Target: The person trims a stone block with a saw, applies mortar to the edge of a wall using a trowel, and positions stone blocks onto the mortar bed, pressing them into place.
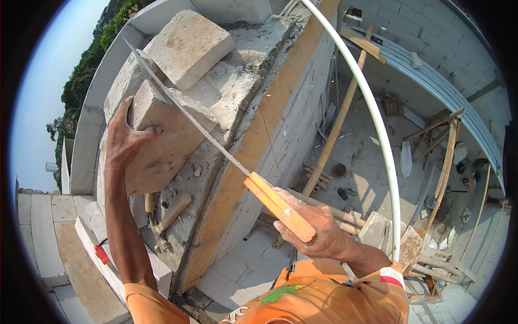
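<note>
Atop an unfinished block wall [237, 102] above a littered work yard, the left hand [125, 141] clasps a pale block [164, 141] while the right hand [315, 229] grips an orange-handled saw [278, 206], blade slanting up-left across that block.

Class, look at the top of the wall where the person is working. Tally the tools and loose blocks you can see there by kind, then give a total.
Saw with orange handle: 1
Loose pale blocks: 2, one under the left hand, one above it
Hammer with wooden handle: 1
Total: 4
</note>
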Motion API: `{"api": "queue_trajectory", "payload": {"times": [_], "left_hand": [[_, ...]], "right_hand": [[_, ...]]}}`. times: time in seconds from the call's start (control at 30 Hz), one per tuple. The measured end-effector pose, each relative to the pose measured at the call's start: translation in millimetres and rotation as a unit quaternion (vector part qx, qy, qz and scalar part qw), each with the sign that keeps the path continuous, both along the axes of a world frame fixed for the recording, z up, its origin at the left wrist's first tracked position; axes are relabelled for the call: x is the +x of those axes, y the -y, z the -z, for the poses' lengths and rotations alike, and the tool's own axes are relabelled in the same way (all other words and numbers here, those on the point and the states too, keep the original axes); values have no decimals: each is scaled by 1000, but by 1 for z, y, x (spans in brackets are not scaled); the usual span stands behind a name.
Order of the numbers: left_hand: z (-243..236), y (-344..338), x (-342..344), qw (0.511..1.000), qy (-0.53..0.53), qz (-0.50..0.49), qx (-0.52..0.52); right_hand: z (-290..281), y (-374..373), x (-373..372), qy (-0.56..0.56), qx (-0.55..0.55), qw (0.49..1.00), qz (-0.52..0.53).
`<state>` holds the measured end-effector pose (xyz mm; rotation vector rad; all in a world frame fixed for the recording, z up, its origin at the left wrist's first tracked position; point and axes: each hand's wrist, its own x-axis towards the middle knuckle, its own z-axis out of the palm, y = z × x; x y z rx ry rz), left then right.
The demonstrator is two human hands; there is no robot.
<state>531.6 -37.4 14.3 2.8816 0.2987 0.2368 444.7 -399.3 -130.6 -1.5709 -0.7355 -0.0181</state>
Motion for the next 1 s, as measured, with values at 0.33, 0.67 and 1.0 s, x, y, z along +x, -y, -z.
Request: {"api": "queue_trajectory", "payload": {"times": [0.33, 0.67, 1.0], "left_hand": [[8, 7, 9, 996, 37, 46, 73], [-1, 6, 12, 1000, 5, 7, 14], [5, 6, 10, 999, 29, 24, 37]], "right_hand": [[5, -13, 35, -60, -41, 996, -56], [27, -27, 51, -21, 12, 999, -33], [36, -40, 62, -39, 9, 998, -45]]}}
